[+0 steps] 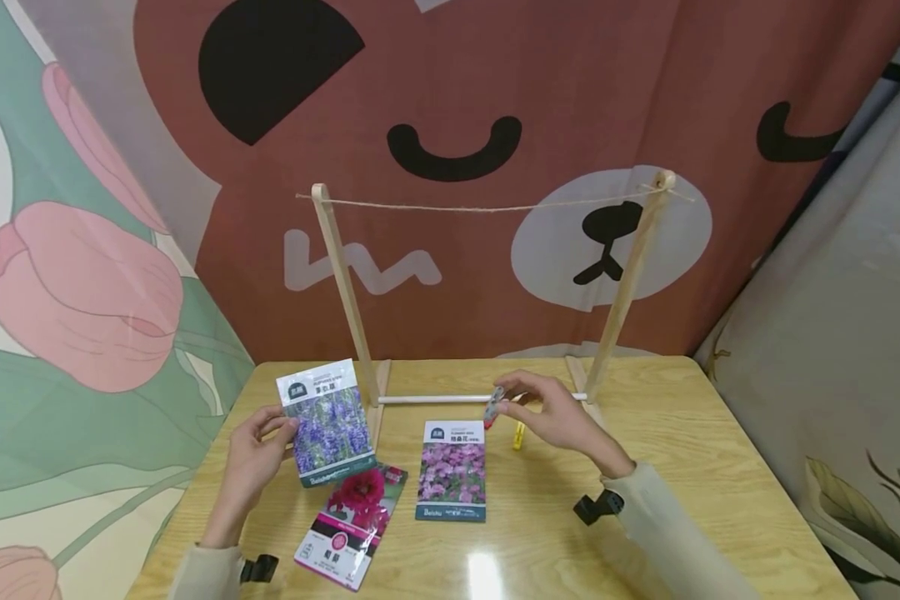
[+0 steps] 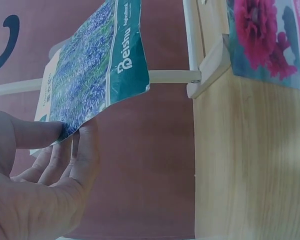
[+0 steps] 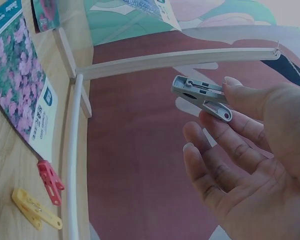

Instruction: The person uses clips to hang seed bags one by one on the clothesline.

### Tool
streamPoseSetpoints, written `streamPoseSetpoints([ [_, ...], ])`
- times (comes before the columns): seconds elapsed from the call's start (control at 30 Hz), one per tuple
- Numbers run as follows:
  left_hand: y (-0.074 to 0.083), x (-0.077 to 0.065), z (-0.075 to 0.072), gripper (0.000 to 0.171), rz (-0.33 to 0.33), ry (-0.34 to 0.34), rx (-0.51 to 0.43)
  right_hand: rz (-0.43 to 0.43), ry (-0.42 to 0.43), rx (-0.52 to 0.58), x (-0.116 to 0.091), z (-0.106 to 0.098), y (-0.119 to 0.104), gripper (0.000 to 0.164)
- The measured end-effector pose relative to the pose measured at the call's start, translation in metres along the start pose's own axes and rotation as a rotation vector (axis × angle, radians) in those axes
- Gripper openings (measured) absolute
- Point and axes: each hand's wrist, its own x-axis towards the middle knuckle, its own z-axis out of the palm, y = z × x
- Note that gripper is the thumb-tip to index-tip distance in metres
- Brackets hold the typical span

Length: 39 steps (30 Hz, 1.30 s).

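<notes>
My left hand [image 1: 258, 446] pinches a seed packet with blue-purple flowers [image 1: 328, 425] by its left edge, thumb on the front and fingers behind, lifted over the table. In the left wrist view the packet [image 2: 92, 65] tilts away from the palm. Between thumb and fingertips my right hand [image 1: 547, 408] holds a grey clothespin [image 3: 202, 97], raised near the rack's lower bar. A red clothespin [image 3: 51, 182] and a yellow clothespin [image 3: 35, 207] lie below it on the table. Near the right hand lies a seed packet with pink-purple flowers [image 1: 452, 471].
A wooden rack [image 1: 348, 292] stands at the back of the table [image 1: 667, 517], with a string [image 1: 450, 207] tied between its post tops and a white bar [image 1: 450, 400] low down. A red-flower packet [image 1: 352, 529] lies at front left. Printed curtains [image 1: 450, 275] hang behind.
</notes>
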Motion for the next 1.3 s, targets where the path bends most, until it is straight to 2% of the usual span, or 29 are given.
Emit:
streamPoseSetpoints([
  [0.47,0.01,-0.002,-0.001,0.036,0.029,0.022,-0.017,-0.079,0.079,0.007,0.004,0.003,-0.006,0.031],
  [0.63,0.014,-0.002,0.007,0.031,0.041,0.046,-0.052,-0.059,0.067,0.013,0.005,-0.001,-0.012,0.033],
  [0.83,0.018,0.0,0.019,0.032,0.053,0.003,-0.111,-0.073,0.103,0.0,0.004,-0.009,-0.017,0.035],
  [1.1,0.026,-0.003,0.015,0.04,0.06,0.021,-0.045,-0.121,0.086,-0.007,0.016,-0.009,-0.025,0.033],
  [1.3,0.033,0.002,0.018,0.035,0.097,0.018,-0.083,-0.116,0.099,-0.019,0.023,-0.014,-0.03,0.034],
])
